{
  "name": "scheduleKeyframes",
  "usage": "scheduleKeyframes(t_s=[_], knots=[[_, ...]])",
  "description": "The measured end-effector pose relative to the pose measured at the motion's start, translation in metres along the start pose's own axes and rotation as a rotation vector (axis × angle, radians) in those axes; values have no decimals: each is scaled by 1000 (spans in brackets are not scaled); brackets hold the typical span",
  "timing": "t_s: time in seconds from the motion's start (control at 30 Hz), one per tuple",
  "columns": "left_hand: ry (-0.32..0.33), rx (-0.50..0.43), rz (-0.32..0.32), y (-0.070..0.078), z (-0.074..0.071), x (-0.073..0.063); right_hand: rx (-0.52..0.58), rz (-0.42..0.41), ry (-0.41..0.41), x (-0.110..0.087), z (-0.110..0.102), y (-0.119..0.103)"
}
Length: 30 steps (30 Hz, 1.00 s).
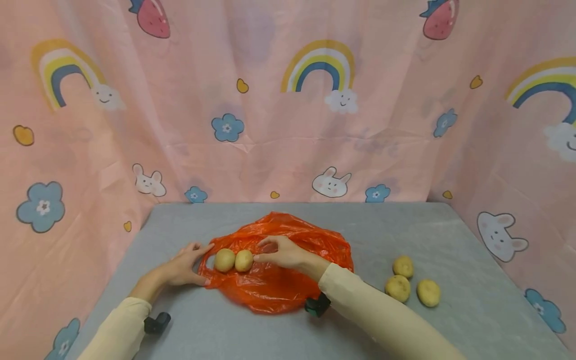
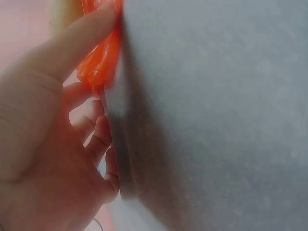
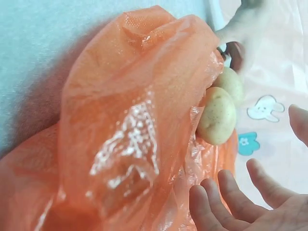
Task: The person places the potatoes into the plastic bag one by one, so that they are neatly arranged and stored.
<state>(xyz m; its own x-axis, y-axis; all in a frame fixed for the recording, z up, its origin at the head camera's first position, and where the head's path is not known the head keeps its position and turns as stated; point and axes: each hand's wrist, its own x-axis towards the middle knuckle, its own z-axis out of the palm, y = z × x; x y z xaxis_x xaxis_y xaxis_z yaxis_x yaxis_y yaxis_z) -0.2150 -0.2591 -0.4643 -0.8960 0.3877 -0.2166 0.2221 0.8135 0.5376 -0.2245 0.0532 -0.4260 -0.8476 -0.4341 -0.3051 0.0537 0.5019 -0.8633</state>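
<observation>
An orange plastic bag (image 1: 274,295) lies spread on the table. Two potatoes, one on the left (image 1: 224,260) and one on the right (image 1: 244,261), sit side by side at its left end. Around that end my left hand (image 1: 183,265) is spread, thumb and forefinger apart at the bag's edges. In the left wrist view, the thumb (image 2: 98,24) touches the orange film. My right hand (image 1: 285,252) is over the bag, fingertips right at the right-hand potato. Seen from the right wrist, its fingers (image 3: 236,197) are spread and hold nothing, beside the bag and potatoes (image 3: 217,115).
Three more potatoes lie on the grey table (image 1: 180,330) at the right: a far one (image 1: 403,267), a near one (image 1: 398,288) and one to the right (image 1: 428,293). A pink patterned curtain (image 1: 270,165) encloses the table's back and sides.
</observation>
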Motion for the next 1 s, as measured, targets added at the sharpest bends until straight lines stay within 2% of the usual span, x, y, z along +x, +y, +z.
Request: scheduleKeyframes(t_s=[0.33,0.5,0.7,1.0], knots=[[13,8,-1,1,-4,3,-24,-70,-13,-16,-13,-2],[9,22,-2,-1,-5,5,5,-103,-28,-27,-22,3],[-7,13,-10,1,-2,5,-14,-117,-36,-45,-36,13],[-16,56,-28,7,-3,5,-78,-211,20,-74,-69,30]])
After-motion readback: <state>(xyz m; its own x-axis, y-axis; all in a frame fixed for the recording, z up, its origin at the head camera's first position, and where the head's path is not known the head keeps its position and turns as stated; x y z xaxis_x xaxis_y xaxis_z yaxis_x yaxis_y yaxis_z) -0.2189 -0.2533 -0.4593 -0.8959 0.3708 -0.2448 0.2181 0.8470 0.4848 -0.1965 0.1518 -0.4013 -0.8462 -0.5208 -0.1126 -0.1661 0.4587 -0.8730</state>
